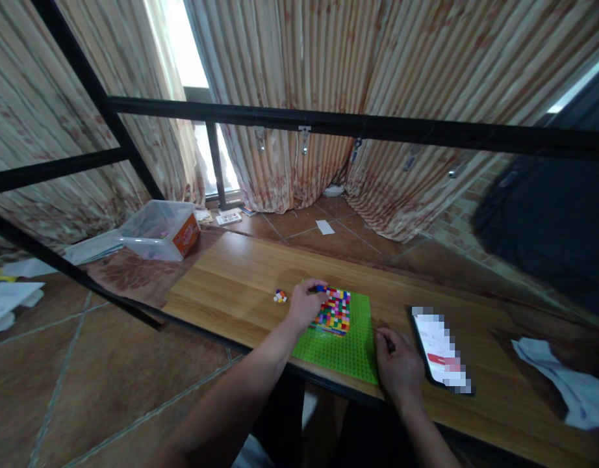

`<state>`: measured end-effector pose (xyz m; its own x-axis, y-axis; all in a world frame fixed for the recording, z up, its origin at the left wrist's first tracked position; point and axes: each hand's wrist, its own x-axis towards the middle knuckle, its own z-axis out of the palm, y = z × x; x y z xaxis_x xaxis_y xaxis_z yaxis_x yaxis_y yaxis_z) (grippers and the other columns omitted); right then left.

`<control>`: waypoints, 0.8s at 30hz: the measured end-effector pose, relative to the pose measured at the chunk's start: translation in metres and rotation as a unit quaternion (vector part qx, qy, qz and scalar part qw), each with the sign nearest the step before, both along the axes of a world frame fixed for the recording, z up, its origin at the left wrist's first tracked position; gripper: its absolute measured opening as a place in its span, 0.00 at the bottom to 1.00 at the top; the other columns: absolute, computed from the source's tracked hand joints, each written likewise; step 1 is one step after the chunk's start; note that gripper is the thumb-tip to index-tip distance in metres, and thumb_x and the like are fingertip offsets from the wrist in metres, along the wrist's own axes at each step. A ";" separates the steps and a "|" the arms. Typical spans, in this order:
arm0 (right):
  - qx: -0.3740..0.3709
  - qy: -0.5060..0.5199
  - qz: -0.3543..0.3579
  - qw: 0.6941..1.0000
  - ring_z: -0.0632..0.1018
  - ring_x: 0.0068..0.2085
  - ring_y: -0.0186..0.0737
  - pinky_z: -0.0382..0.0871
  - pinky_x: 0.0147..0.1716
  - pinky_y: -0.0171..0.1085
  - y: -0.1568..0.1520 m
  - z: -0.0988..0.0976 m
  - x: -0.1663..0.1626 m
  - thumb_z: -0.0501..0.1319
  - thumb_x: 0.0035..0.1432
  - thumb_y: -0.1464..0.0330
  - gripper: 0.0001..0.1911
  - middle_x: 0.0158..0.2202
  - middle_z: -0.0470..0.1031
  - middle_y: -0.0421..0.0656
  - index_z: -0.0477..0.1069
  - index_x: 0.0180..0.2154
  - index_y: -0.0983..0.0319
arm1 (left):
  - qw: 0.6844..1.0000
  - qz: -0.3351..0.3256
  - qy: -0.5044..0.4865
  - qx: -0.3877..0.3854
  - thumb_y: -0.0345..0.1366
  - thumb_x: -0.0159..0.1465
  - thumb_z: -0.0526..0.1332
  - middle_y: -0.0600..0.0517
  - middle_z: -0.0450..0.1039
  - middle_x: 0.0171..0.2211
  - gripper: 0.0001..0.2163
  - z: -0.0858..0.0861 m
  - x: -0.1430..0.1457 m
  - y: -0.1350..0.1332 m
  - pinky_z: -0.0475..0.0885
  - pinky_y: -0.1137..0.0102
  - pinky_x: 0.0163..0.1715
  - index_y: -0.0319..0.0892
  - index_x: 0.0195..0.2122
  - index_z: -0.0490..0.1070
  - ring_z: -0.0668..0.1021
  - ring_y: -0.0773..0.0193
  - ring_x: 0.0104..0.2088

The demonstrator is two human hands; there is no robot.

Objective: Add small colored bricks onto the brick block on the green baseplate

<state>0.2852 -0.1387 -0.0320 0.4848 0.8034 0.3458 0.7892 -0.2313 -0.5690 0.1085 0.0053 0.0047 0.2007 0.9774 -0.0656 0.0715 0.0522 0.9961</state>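
Observation:
A low block of many-coloured toy bricks (339, 311) is built on a green baseplate (360, 354). Over the far left part of the block, my left hand (306, 304) is closed, with thumb and finger pinched about a blue toy brick (321, 288). Whether that brick is pressed onto the block I cannot tell. My right hand (401, 367) rests with curled fingers at the right edge of the baseplate; nothing shows in it. Left of my left hand lies a small pile of loose bricks (280, 296), white, orange and blue among them.
The wooden table (231, 279) carries a phone (440, 351) right of my right hand and crumpled white paper (565, 380) at the far right. A clear plastic bin (156, 227) stands beyond its left end. A black metal bar (329, 120) crosses before the curtains (299, 58).

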 end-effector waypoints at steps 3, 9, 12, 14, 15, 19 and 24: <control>-0.003 -0.003 -0.002 1.000 0.75 0.37 0.45 0.66 0.37 0.40 0.000 -0.001 0.000 0.48 0.62 0.53 0.24 0.37 0.76 0.50 0.75 0.37 0.62 | 0.999 0.008 -0.042 -0.034 0.29 0.49 0.62 0.54 0.77 0.30 0.12 0.002 0.003 -0.001 0.73 0.70 0.35 0.41 0.36 0.78 0.76 0.66 0.30; -0.011 -0.004 -0.002 1.000 0.75 0.38 0.46 0.67 0.39 0.41 0.000 -0.005 0.003 0.48 0.62 0.53 0.24 0.38 0.76 0.50 0.75 0.38 0.62 | 0.994 0.021 -0.087 -0.058 0.27 0.47 0.63 0.56 0.75 0.27 0.10 0.001 0.006 -0.001 0.72 0.71 0.34 0.41 0.32 0.77 0.74 0.68 0.28; -0.015 -0.010 0.005 1.000 0.76 0.38 0.46 0.67 0.39 0.41 0.000 -0.005 0.003 0.48 0.62 0.54 0.23 0.39 0.76 0.50 0.75 0.38 0.63 | 0.998 0.017 -0.056 -0.039 0.28 0.50 0.63 0.55 0.76 0.28 0.12 -0.002 0.005 -0.001 0.72 0.71 0.34 0.41 0.36 0.77 0.75 0.68 0.29; -0.010 -0.014 0.005 1.000 0.76 0.38 0.46 0.67 0.38 0.41 0.000 -0.005 0.004 0.48 0.62 0.54 0.24 0.39 0.76 0.50 0.75 0.38 0.62 | 0.999 0.004 -0.036 -0.020 0.28 0.52 0.63 0.53 0.77 0.31 0.14 -0.003 0.003 -0.004 0.73 0.71 0.36 0.40 0.41 0.77 0.76 0.67 0.31; -0.008 -0.016 0.004 1.000 0.75 0.37 0.46 0.67 0.37 0.41 -0.001 -0.005 0.004 0.48 0.62 0.54 0.24 0.39 0.76 0.50 0.75 0.38 0.62 | 1.000 -0.002 -0.029 -0.004 0.29 0.53 0.64 0.52 0.78 0.34 0.16 -0.003 0.001 -0.005 0.73 0.70 0.38 0.40 0.43 0.76 0.77 0.66 0.33; -0.012 -0.021 0.005 1.000 0.75 0.36 0.46 0.66 0.35 0.41 -0.001 -0.004 0.004 0.48 0.62 0.54 0.23 0.38 0.76 0.50 0.75 0.37 0.62 | 0.995 0.006 0.039 0.096 0.30 0.55 0.65 0.46 0.76 0.49 0.20 -0.002 -0.021 -0.013 0.70 0.62 0.53 0.40 0.51 0.72 0.76 0.59 0.49; -0.020 -0.011 -0.004 1.000 0.75 0.36 0.46 0.66 0.35 0.40 -0.001 -0.005 0.004 0.49 0.61 0.55 0.22 0.38 0.76 0.49 0.75 0.38 0.62 | 0.939 0.002 0.250 0.235 0.21 0.55 0.57 0.45 0.75 0.49 0.19 0.005 -0.075 -0.009 0.67 0.59 0.56 0.41 0.47 0.75 0.73 0.57 0.52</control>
